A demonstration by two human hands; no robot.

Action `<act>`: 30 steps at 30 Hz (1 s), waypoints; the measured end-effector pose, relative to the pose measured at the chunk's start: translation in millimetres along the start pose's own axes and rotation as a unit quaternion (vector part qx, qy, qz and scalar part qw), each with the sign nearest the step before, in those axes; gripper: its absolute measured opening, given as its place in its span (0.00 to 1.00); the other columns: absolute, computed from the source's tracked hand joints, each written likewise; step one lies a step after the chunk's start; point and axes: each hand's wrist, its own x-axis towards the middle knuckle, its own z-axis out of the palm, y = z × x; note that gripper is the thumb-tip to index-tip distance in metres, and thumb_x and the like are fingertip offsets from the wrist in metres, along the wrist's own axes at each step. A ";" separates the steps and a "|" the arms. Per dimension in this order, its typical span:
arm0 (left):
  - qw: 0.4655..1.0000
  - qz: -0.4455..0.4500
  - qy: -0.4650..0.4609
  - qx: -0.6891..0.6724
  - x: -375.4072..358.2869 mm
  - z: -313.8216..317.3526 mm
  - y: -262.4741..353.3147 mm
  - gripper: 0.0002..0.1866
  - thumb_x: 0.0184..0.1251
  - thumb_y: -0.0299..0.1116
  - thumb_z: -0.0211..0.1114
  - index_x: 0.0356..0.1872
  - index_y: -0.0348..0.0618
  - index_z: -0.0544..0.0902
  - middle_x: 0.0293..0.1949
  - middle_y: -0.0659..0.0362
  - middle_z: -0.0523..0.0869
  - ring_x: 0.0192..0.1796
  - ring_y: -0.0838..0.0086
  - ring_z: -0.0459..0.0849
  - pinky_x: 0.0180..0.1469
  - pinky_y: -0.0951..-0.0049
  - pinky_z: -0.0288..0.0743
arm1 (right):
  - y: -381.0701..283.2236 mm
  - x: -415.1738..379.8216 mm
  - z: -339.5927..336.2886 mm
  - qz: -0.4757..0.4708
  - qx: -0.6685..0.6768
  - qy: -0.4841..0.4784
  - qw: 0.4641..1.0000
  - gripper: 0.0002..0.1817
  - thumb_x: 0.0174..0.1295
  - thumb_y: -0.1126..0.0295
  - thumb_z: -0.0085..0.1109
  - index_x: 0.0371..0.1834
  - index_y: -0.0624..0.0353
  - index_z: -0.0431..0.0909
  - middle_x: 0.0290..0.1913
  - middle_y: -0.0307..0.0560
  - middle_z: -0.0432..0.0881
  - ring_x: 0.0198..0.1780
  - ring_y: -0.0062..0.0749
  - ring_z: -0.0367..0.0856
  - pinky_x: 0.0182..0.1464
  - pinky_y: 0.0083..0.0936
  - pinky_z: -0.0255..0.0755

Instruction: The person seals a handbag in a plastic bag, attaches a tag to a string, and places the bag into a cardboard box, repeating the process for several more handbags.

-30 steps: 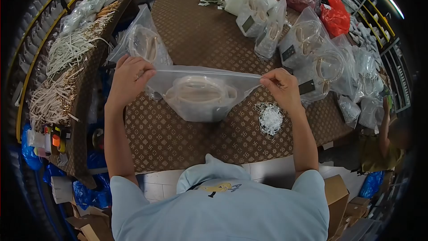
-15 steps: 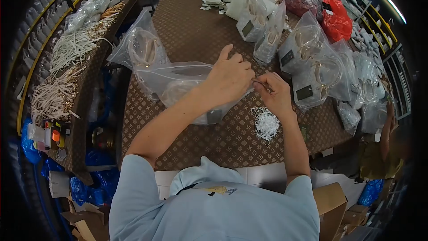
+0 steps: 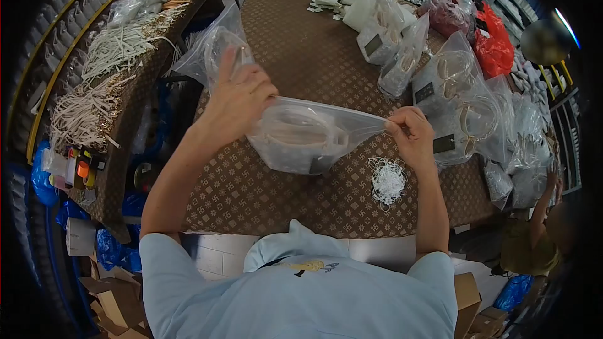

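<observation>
A clear plastic bag (image 3: 370, 127) with a pale handbag (image 3: 295, 144) inside stands over the near part of the table, its top edge drawn straight between my hands. My right hand (image 3: 411, 135) pinches the bag's upper right corner. At the other end of that edge is my left hand (image 3: 242, 97), blurred, its index finger raised and the other fingers curled at the bag; the thumb is hidden. Just behind my left hand, another bagged handbag (image 3: 220, 41) sits at the table's left side. A tangle of white strings (image 3: 387, 183) lies below my right hand.
Several bagged handbags (image 3: 461, 113) line the table's right side, near a red plastic bag (image 3: 493, 44). White rolls (image 3: 358, 9) lie farther back. Straps (image 3: 94, 110) cover a side bench at left. Another person (image 3: 534, 238) is at the far right.
My left hand has moved left along the bag's top edge, away from my right hand. My right hand has shifted slightly right, still at the corner. The bag's edge is now stretched straight.
</observation>
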 end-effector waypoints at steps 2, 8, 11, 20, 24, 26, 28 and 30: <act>0.996 -0.072 -0.035 0.039 -20.0 -17.4 -21.0 0.04 0.59 0.33 0.60 0.29 0.48 0.81 0.35 0.66 0.80 0.54 0.73 0.73 0.71 0.45 0.34 | 9.0 -4.4 -6.5 0.014 0.016 -0.029 0.999 0.04 0.52 0.77 0.63 0.28 0.65 0.77 0.32 0.44 0.78 0.37 0.30 0.76 0.33 0.22 0.68; 0.987 -0.160 -0.019 0.010 -61.6 -35.9 -55.2 0.02 0.60 0.29 0.59 0.32 0.44 0.79 0.37 0.63 0.80 0.51 0.68 0.76 0.71 0.52 0.41 | 19.7 -15.4 -3.0 0.155 0.110 -0.055 0.980 0.12 0.49 0.73 0.67 0.36 0.60 0.78 0.41 0.45 0.80 0.45 0.30 0.76 0.44 0.27 0.71; 0.911 -0.344 0.076 -0.215 -96.1 -35.1 -74.2 0.16 0.62 0.31 0.61 0.50 0.42 0.74 0.51 0.57 0.78 0.56 0.64 0.75 0.65 0.62 0.58 | 22.8 -23.7 -3.0 0.183 0.277 -0.071 0.941 0.32 0.46 0.66 0.71 0.56 0.59 0.70 0.59 0.48 0.72 0.60 0.34 0.68 0.60 0.29 0.62; 0.715 -0.353 -0.004 -0.604 -79.9 66.5 21.3 0.30 0.66 0.35 0.59 0.65 0.36 0.60 0.59 0.54 0.71 0.59 0.69 0.69 0.62 0.70 0.61 | 35.7 -58.6 137.0 0.219 0.197 -0.205 0.933 0.29 0.50 0.56 0.66 0.54 0.57 0.73 0.55 0.52 0.75 0.58 0.45 0.72 0.58 0.33 0.66; 0.681 -0.333 0.078 -0.647 -82.5 71.2 23.8 0.25 0.69 0.36 0.55 0.64 0.37 0.64 0.59 0.54 0.71 0.60 0.70 0.70 0.61 0.70 0.63 | 35.2 -88.5 100.4 0.147 0.151 -0.039 0.977 0.18 0.53 0.68 0.61 0.47 0.62 0.76 0.47 0.51 0.79 0.49 0.43 0.78 0.50 0.33 0.72; 0.717 -0.379 0.125 -0.571 -75.0 53.8 23.5 0.24 0.70 0.38 0.54 0.63 0.38 0.65 0.60 0.53 0.72 0.60 0.70 0.71 0.60 0.68 0.65 | 33.2 -109.4 46.5 0.183 0.129 -0.026 0.974 0.17 0.52 0.66 0.59 0.44 0.62 0.76 0.45 0.52 0.78 0.46 0.44 0.77 0.47 0.33 0.72; 0.740 -0.405 0.135 -0.520 -101.1 51.6 -15.3 0.24 0.70 0.40 0.55 0.63 0.40 0.67 0.61 0.53 0.72 0.61 0.69 0.71 0.59 0.67 0.66 | 49.7 -161.6 -5.9 0.222 0.119 0.078 0.965 0.19 0.49 0.65 0.61 0.43 0.63 0.77 0.44 0.51 0.78 0.46 0.39 0.77 0.48 0.31 0.71; 0.743 -0.494 0.150 -0.425 -123.7 39.6 -41.2 0.24 0.69 0.42 0.56 0.62 0.42 0.69 0.61 0.55 0.72 0.61 0.69 0.71 0.58 0.66 0.67 | 26.9 -208.1 -81.4 0.499 -0.109 0.102 0.854 0.26 0.49 0.61 0.66 0.49 0.63 0.75 0.40 0.48 0.80 0.41 0.35 0.78 0.46 0.30 0.72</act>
